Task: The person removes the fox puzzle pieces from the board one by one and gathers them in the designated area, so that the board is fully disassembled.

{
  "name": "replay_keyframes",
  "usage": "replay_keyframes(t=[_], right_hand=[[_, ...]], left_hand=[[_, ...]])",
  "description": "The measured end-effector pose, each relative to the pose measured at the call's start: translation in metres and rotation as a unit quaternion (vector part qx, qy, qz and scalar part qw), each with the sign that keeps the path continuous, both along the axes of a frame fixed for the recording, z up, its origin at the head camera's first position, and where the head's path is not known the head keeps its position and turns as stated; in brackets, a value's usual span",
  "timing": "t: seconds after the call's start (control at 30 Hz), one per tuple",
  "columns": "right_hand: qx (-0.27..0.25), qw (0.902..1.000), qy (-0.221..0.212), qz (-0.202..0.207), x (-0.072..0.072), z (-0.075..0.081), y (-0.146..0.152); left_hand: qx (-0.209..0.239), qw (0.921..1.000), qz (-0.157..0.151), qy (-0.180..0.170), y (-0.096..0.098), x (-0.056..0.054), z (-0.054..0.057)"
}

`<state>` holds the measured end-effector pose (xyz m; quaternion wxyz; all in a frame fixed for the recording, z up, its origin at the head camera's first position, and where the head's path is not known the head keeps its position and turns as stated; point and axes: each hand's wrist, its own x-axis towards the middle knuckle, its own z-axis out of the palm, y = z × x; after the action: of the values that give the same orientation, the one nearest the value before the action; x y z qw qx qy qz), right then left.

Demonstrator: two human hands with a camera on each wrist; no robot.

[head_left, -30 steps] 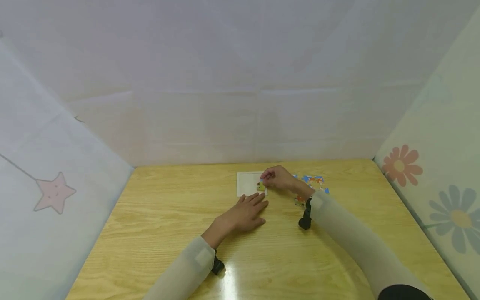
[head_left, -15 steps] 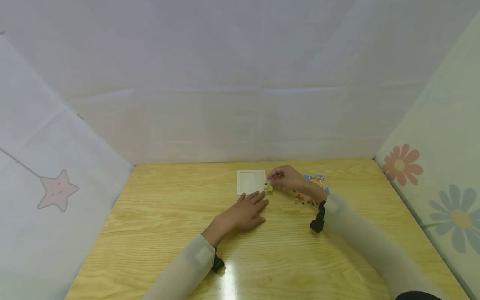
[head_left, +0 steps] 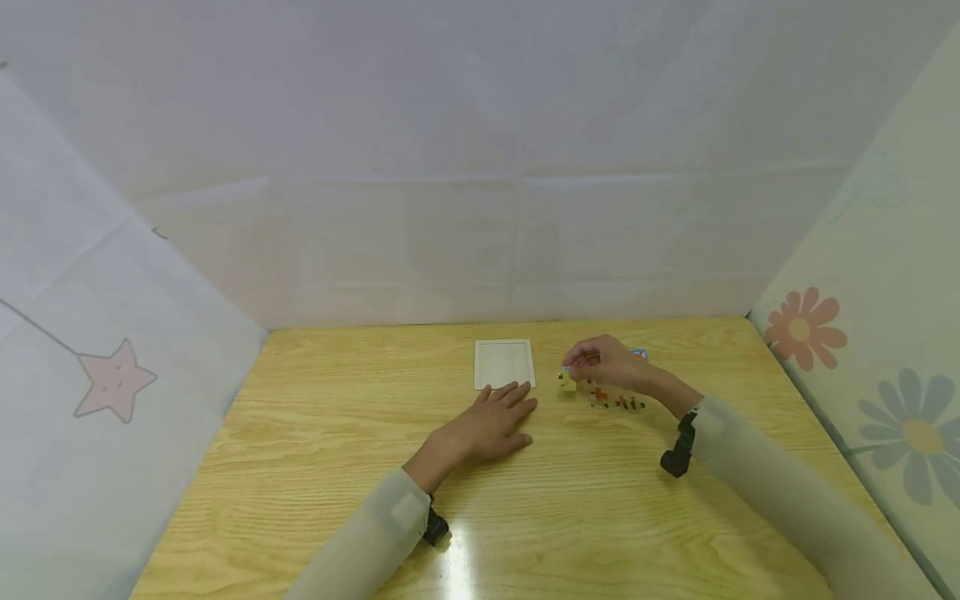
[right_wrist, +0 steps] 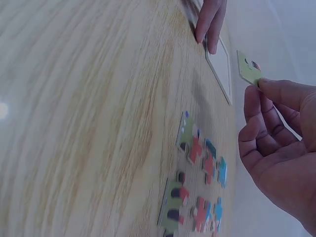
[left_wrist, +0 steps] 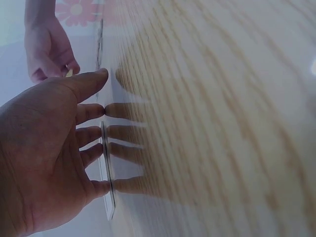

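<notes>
My right hand [head_left: 609, 364] pinches a green puzzle piece [right_wrist: 249, 69] between thumb and fingertips, raised over the table to the right of the puzzle frame. In the head view the piece [head_left: 567, 382] shows below the fingertips. My left hand [head_left: 491, 423] lies spread, its fingertips at the near edge of the pale square puzzle frame [head_left: 504, 363]. The left wrist view shows those straight fingers [left_wrist: 90, 133] at the frame's edge [left_wrist: 109, 200]. Several loose puzzle pieces [right_wrist: 197, 210] in green, red and blue lie below the right hand, partly hidden by it in the head view.
The wooden table [head_left: 337, 417] reaches back to a white cloth wall [head_left: 390, 250]. A cloth with printed flowers [head_left: 918, 437] stands on the right, one with a pink star [head_left: 116, 382] on the left. Black wrist cameras [head_left: 678, 454] are strapped to both wrists.
My right hand has moved right, carrying the green puzzle piece from over the puzzle frame toward the loose pieces. The left hand has stayed in place.
</notes>
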<state>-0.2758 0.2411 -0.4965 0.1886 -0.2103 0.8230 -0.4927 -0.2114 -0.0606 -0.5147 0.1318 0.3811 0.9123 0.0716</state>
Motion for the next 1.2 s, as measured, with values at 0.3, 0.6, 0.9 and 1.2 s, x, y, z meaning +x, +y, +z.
replay_keyframes(t=[0.3,0.6,0.9,1.2], right_hand=[[-0.002,0.9997,0.018,0.015,0.013,-0.001,0.032],[0.013,0.9998,0.012,0.005,0.026,0.001,0.06],[0.022,0.9997,-0.01,-0.008,0.033,-0.002,0.09],[0.034,0.9993,-0.009,-0.015,0.04,-0.005,0.112]], left_hand=[[-0.003,1.0,0.0,-0.002,-0.002,0.001,0.0],[0.003,1.0,-0.001,-0.003,-0.002,0.003,0.002],[-0.003,1.0,-0.004,-0.001,-0.002,0.004,0.002],[-0.004,1.0,-0.006,0.002,-0.002,0.003,0.002]])
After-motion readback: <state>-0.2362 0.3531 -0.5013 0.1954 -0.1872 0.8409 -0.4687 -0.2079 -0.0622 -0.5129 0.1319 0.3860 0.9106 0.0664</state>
